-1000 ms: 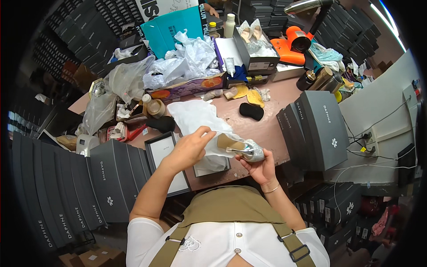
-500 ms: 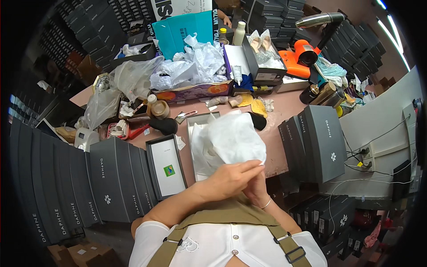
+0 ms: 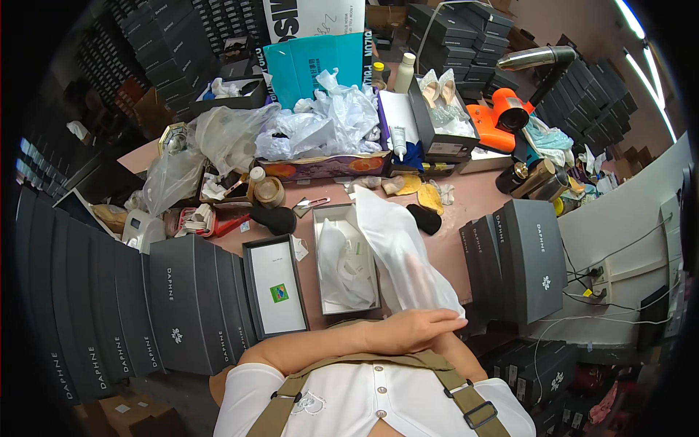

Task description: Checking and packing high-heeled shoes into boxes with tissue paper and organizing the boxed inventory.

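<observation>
Left fingers lay straight and together, pointing right across the lower end of the white paper wrap (image 3: 397, 244); could not tell whether they gripped. Right hand (image 3: 445, 341) was mostly hidden beneath left hand (image 3: 419, 325); its grasp could not be read. Left forearm crossed the chest. Wrap slanted lengthwise from upper left to lower right, beside the open box (image 3: 317, 280). Half a second earlier, paper covered much of that box.
</observation>
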Demonstrator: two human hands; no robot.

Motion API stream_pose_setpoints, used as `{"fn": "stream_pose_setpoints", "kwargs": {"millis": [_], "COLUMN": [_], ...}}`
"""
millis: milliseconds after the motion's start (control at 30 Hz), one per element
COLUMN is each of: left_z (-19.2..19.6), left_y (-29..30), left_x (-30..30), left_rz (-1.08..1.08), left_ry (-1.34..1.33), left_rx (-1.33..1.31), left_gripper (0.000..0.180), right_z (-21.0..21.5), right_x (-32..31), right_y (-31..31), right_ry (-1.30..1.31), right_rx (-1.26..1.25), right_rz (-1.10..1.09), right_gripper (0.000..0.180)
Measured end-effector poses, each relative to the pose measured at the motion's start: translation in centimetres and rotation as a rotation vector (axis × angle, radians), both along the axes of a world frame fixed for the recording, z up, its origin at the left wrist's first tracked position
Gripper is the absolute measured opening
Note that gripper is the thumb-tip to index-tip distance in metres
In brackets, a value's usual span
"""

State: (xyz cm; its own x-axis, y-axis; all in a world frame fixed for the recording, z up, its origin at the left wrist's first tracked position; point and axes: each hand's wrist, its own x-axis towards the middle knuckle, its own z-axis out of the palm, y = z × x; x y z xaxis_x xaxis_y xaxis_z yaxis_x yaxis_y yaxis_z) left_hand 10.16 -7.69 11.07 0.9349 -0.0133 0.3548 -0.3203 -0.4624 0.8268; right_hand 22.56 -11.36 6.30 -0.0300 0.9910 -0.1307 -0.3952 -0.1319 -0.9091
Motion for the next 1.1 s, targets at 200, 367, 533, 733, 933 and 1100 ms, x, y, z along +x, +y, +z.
{"fn": "stream_pose_setpoints", "kwargs": {"millis": [200,367,533,733,933,1100], "left_z": [-4.9,-5.9,0.0,-9.6,-11.0,-17.9], "left_y": [4.8,8.5,13.7,12.0,14.5,17.9], "left_x": [-6.4,-12.1,-19.4,-2.8,-0.7,-0.3], "left_rz": [0.911,1.1,1.006,1.019,0.888,0.764], "left_ry": [-0.013,-0.191,0.192,0.031,0.535,0.538], "left_rx": [-1.495,-1.257,-0.632,-0.975,0.274,0.798], "left_gripper": [0.072,0.074,0.086,0.063,0.04,0.043], "right_z": [-2.1,-4.8,-7.5,-10.4,-6.1,-6.4], "right_x": [-2.4,-5.5,-0.2,-1.2,6.6,8.7], "right_y": [2.0,1.2,4.4,9.3,3.5,3.8], "right_ry": [-1.102,-0.598,0.299,0.597,0.653,0.188], "right_rx": [0.193,0.359,-0.188,-0.324,-0.431,-0.376], "right_rz": [-0.007,0.353,0.185,0.06,-0.276,-0.195], "right_gripper": [0.052,0.054,0.053,0.057,0.049,0.048]}}
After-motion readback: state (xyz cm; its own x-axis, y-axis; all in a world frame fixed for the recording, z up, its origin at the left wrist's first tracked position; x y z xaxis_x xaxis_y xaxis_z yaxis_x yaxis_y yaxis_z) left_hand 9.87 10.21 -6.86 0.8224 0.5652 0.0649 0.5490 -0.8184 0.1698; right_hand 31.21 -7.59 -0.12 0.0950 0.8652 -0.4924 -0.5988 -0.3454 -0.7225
